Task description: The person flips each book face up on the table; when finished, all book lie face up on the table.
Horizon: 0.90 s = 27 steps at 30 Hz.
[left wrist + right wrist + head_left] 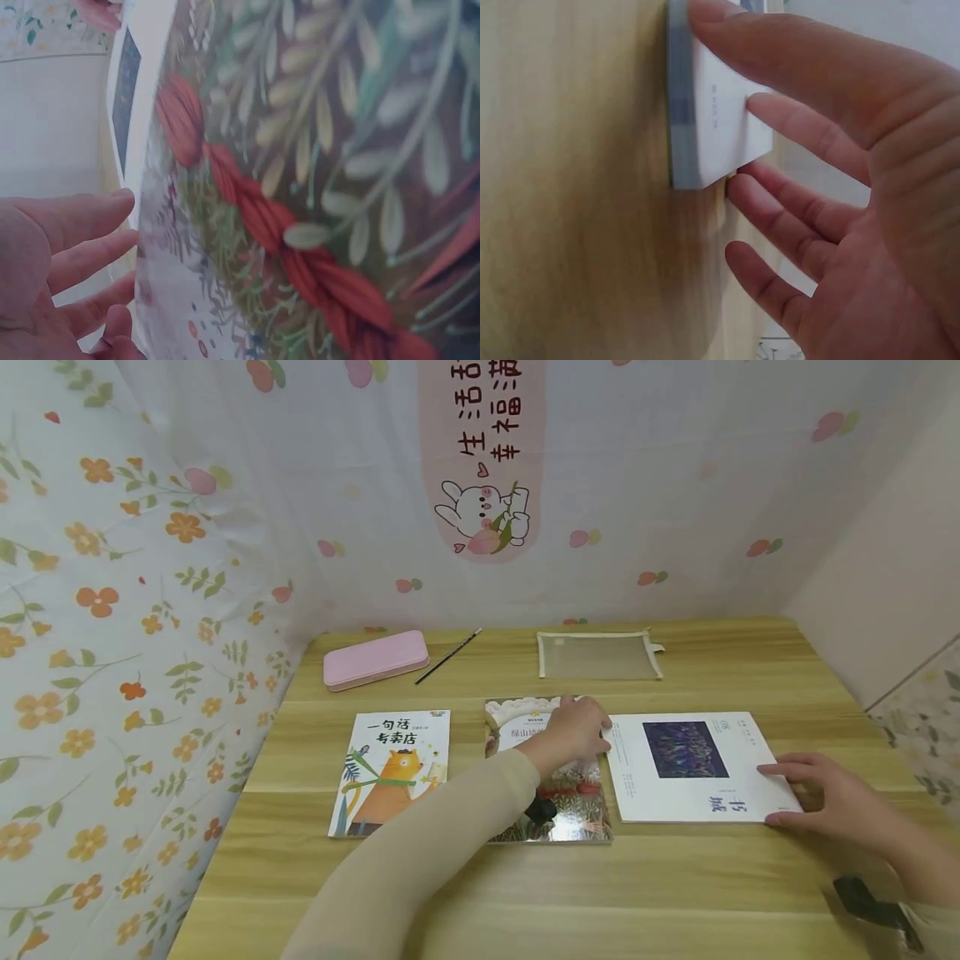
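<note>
My left hand [572, 732] reaches over the middle book [577, 814], which has a dark illustrated cover. Its fingertips lie along that book's right edge, beside the white book [690, 806]. In the left wrist view, the fingers [90, 259] look fairly straight, touching the edge of the cover with the red braid. My right hand [828, 793] is at the white book's right end, its fingers spread. In the right wrist view, the thumb [780, 52] rests by the book's thick edge and one fingertip touches the cover. All the books lie flat.
A picture book with an orange animal [401, 777] lies to the left. Behind the books are a pink case [377, 660], a dark pencil [448, 657] and a mesh zip pouch [600, 657]. Patterned cloth [337, 485] hangs behind the wooden table [675, 881].
</note>
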{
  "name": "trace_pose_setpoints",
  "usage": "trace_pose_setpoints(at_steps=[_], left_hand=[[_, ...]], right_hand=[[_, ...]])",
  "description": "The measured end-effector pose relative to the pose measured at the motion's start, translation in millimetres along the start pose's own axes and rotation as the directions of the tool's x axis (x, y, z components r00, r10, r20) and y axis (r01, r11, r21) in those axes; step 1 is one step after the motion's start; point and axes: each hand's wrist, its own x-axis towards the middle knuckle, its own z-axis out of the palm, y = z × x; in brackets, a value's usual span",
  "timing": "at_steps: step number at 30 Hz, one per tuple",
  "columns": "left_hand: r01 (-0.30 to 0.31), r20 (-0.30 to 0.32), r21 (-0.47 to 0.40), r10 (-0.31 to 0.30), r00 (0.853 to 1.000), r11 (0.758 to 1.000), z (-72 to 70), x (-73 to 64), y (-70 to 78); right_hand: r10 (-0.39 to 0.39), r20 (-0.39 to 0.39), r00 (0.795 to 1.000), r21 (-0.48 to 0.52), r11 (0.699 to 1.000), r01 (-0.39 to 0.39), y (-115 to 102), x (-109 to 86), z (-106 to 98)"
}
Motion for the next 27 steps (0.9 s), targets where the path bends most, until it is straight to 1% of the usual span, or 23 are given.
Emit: trace_pose_setpoints(at_steps=[5, 12, 17, 21, 23, 27], left_hand=[[0.022, 0.001, -0.008, -0.022, 1.0, 1.0, -0.8, 1.6, -2.3], [-0.005, 0.002, 0.004, 0.005, 1.0, 1.0, -2.2, -0.8, -1.1], [-0.024, -0.005, 0.063, 0.024, 1.0, 0.998, 0.8, -2.2, 0.2], [-0.017, -0.007, 0.119, 0.018, 1.0, 0.993, 1.7, -3.2, 1.7], [-0.014, -0.009, 0.141, 0.015, 1.0, 0.99, 1.7, -4.2, 2.3], [-0.02, -0.013, 0.172, 0.023, 1.0, 0.985, 3.0, -6.3, 3.0]], right_hand=[[-0.014, -0.034, 0.999, 0.008, 1.0, 0.015, 2, -2.9, 4], [-0.017, -0.027, 0.999, -0.028, 0.999, 0.016, 6, -0.7, 0], [0.004, -0.008, 1.0, -0.035, 0.999, -0.005, 9, 0.5, -2], [0.006, -0.007, 1.0, -0.027, 1.0, -0.006, 13, 1.3, -1], [-0.005, -0.018, 1.0, -0.026, 1.0, 0.005, 15, 2.7, 0], [-0.054, -0.072, 0.996, -0.056, 0.997, 0.05, 23, 5.7, 0]])
